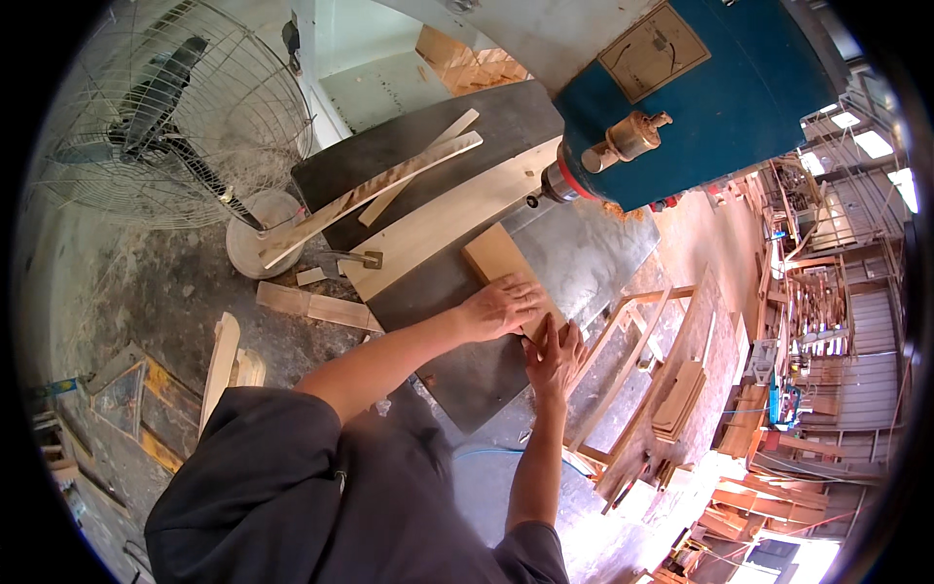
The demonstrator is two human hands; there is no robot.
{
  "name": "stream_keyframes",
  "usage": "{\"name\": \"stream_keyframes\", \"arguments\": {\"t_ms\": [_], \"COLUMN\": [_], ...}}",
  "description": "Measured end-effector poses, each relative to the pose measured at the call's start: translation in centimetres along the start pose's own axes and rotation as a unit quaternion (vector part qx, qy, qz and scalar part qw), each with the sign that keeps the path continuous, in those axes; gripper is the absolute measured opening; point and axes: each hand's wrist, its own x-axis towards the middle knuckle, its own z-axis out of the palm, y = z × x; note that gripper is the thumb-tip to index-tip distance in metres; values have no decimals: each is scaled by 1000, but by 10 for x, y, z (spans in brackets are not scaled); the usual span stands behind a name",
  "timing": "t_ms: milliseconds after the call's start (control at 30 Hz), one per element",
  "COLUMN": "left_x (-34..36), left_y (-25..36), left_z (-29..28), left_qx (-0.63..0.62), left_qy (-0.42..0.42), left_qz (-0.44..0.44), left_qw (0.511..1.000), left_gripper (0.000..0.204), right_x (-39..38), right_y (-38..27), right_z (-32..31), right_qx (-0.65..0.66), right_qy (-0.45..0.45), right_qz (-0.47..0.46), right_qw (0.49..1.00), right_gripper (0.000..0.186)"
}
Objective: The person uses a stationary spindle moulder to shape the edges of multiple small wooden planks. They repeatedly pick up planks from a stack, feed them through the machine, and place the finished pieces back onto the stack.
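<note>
A short flat wooden board (496, 251) lies on the dark metal machine table (467, 375). My left hand (503, 307) rests over the middle of the board, its fingers bent across the top. At the board's near end my right hand (556, 358) grips it, thumb and fingers around the end. Both hands are close together. Beyond the board, a drill chuck (559, 183) with a red ring juts from a blue machine housing (700, 88), apart from the wood. A long pale wooden strip (428, 229) runs along the table behind the board.
Thin wooden sticks (389, 180) lie across the table's far left part. A caged floor fan (175, 117) stands at the left. Offcuts (316, 304) lie beside the table. On the right, a workbench (715, 389) carries wooden frames and stacked slats.
</note>
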Motion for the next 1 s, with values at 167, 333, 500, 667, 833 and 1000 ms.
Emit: {"name": "stream_keyframes", "arguments": {"t_ms": [167,333,500,667,833,1000], "left_x": [7,12,26,33,35,32], "left_y": [-27,-34,-32,-28,-28,-35], "left_z": [0,7,10,2,-1,5], "left_qx": [25,24,43,25,43,-1], "left_qy": [4,3,12,-8,-32,-25], "left_qz": [0,-1,-34,-54,-64,-68], "left_qw": [1000,1000,998,998,997,997], "left_gripper": [53,55,57,57,59,64], "right_x": [19,26,39,45,47,49], "right_y": [-12,-12,-1,7,2,-4], "right_z": [8,10,11,20,18,17], "right_qx": [-8,-18,-32,-43,-37,-41], "right_qy": [21,34,45,50,48,52], "right_qz": [9,7,-12,-10,-2,7], "right_qw": [1000,999,998,998,998,998], "right_gripper": [72,69,69,70,70,70]}}
